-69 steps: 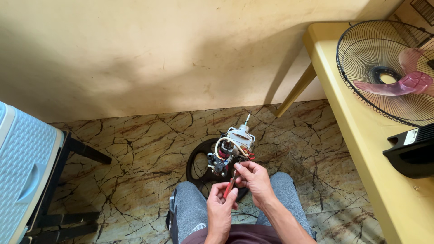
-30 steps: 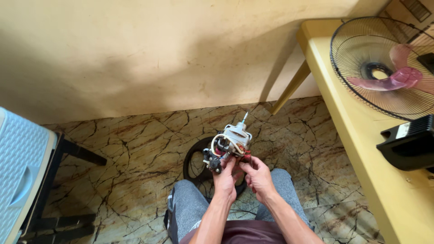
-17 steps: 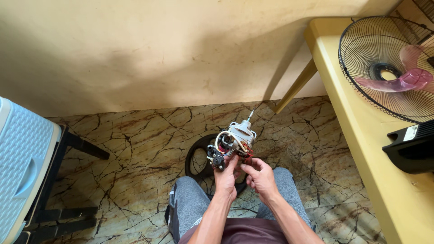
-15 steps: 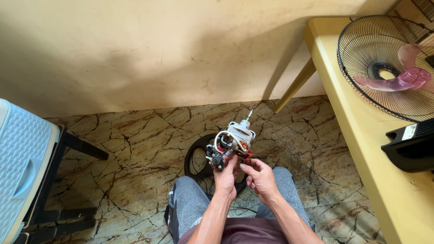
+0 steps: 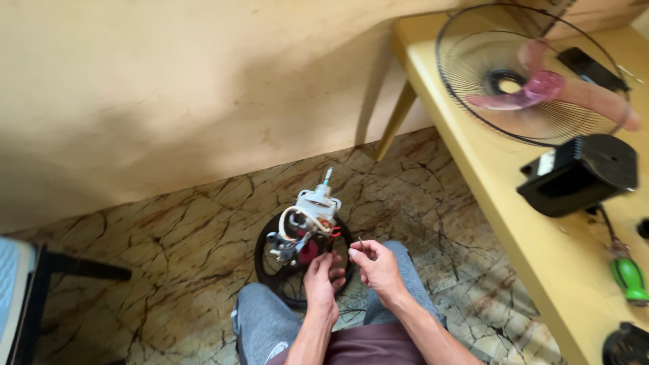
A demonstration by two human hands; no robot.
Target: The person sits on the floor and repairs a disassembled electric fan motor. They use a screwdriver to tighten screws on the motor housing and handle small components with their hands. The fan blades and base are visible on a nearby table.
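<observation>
The left hand (image 5: 323, 278) has its grip closed around the base of a fan motor (image 5: 307, 226) (wires exposed) above the floor; the right hand (image 5: 378, 269) pinches a thin wire (image 5: 361, 245) just beside it, near the yellow desk (image 5: 514, 203) edge

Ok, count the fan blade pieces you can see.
1: a pink fan blade lies in the wire guard on the yellow table. The motor in the left hand carries none.

Fan guard (image 5: 534, 74) on yellow table (image 5: 514, 203)
</observation>
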